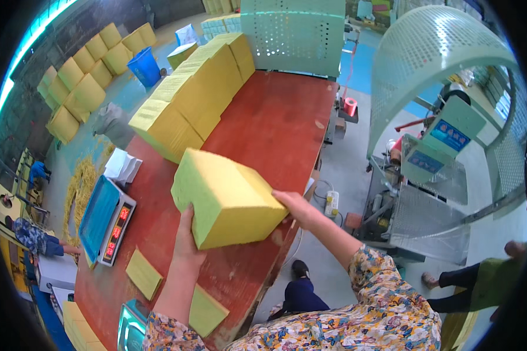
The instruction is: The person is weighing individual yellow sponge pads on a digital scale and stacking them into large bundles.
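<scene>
Between my two hands is a thick block of yellow paper (234,199), tilted above the red table. My left hand (188,237) presses against its near left side, the thumb up along the face. My right hand (294,206) grips the right end, with its far fingers hidden by the block. Two thin yellow pads, one pad (144,274) left of my left forearm and another pad (206,310) right of it, lie on the table. Beyond the block stands a long row of similar yellow paper stacks (202,88).
The red table (275,117) carries a scale (112,225) with a blue tray and folded white paper (123,165). A perforated metal guard (439,44) and machine stand right. A blue bin (144,67) is far left. One person (480,284) is at right, another (32,237) at left.
</scene>
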A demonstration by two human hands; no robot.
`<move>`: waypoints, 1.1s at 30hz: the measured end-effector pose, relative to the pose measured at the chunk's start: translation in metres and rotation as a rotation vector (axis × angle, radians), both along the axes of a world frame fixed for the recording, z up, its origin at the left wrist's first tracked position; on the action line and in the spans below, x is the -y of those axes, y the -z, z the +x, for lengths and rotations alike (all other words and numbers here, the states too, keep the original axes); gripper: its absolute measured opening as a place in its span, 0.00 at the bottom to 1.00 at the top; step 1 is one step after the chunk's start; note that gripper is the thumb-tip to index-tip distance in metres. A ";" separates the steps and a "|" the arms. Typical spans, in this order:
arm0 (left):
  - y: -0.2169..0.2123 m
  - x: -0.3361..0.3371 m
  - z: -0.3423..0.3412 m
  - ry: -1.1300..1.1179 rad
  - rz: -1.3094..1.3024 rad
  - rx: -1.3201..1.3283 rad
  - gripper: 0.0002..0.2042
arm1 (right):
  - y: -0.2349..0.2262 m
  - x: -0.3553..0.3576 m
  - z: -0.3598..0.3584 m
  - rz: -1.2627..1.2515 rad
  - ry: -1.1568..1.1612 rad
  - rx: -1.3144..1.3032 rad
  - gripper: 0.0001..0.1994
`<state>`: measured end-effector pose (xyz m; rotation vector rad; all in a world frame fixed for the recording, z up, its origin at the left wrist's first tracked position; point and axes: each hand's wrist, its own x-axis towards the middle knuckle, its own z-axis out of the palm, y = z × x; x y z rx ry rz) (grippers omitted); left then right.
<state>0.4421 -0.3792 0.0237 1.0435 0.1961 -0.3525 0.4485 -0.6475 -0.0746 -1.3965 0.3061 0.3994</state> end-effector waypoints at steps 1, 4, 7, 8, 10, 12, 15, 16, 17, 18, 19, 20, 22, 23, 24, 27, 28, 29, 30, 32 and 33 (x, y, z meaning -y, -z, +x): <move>0.000 0.019 0.023 0.014 -0.020 0.038 0.28 | 0.001 0.018 0.023 0.016 0.022 0.028 0.24; -0.001 0.076 0.085 -0.072 0.044 0.074 0.26 | 0.000 0.065 0.089 -0.003 0.054 0.013 0.23; -0.011 0.126 0.130 -0.127 0.070 0.102 0.28 | -0.001 0.097 0.122 0.099 0.168 0.019 0.21; -0.014 0.139 0.138 -0.161 0.150 0.123 0.31 | 0.000 0.104 0.126 0.101 0.185 0.022 0.21; -0.019 0.161 0.148 -0.263 0.253 0.314 0.40 | 0.003 0.108 0.123 0.182 0.240 0.023 0.21; -0.026 0.175 0.151 -0.494 0.729 0.535 0.40 | 0.004 0.105 0.108 0.162 0.297 0.133 0.18; -0.041 0.173 0.145 -0.686 1.211 0.921 0.44 | 0.001 0.092 0.071 -0.140 0.455 0.397 0.13; -0.049 0.164 0.144 -0.482 1.388 1.181 0.45 | -0.002 0.087 0.054 -0.389 0.529 0.603 0.12; -0.057 0.156 0.143 -0.255 1.544 1.429 0.47 | -0.004 0.081 0.034 -0.470 0.439 0.635 0.13; -0.064 0.147 0.143 -0.259 1.549 1.440 0.47 | -0.007 0.074 0.015 -0.533 0.341 0.674 0.15; -0.070 0.137 0.142 0.117 1.544 1.511 0.48 | -0.008 0.061 0.002 -0.519 0.138 0.770 0.16; -0.073 0.131 0.142 0.497 1.542 1.556 0.50 | -0.008 0.045 -0.007 -0.495 -0.070 0.838 0.17; -0.073 0.123 0.144 0.542 1.527 1.538 0.49 | -0.005 0.017 -0.002 -0.538 -0.230 0.947 0.25; -0.070 0.122 0.145 0.566 1.550 1.509 0.49 | -0.001 0.013 0.011 -0.538 -0.223 0.952 0.25; -0.064 0.124 0.149 0.494 1.560 1.556 0.46 | 0.004 0.014 0.031 -0.564 -0.212 0.863 0.28; -0.041 0.140 0.171 0.242 1.591 1.772 0.44 | 0.016 0.017 0.084 -0.587 -0.177 0.802 0.32; -0.035 0.146 0.186 0.198 1.615 1.719 0.43 | 0.019 0.022 0.102 -0.645 -0.171 0.862 0.32; -0.031 0.153 0.203 0.221 1.641 1.683 0.43 | 0.022 0.027 0.120 -0.730 -0.166 0.929 0.31; -0.027 0.160 0.225 0.203 1.625 1.661 0.43 | 0.024 0.035 0.144 -0.716 -0.104 1.004 0.30; -0.024 0.178 0.272 0.178 1.611 1.623 0.44 | 0.025 0.050 0.195 -0.702 -0.033 1.049 0.27; -0.024 0.189 0.299 0.170 1.600 1.637 0.45 | 0.026 0.057 0.220 -0.692 0.007 1.074 0.26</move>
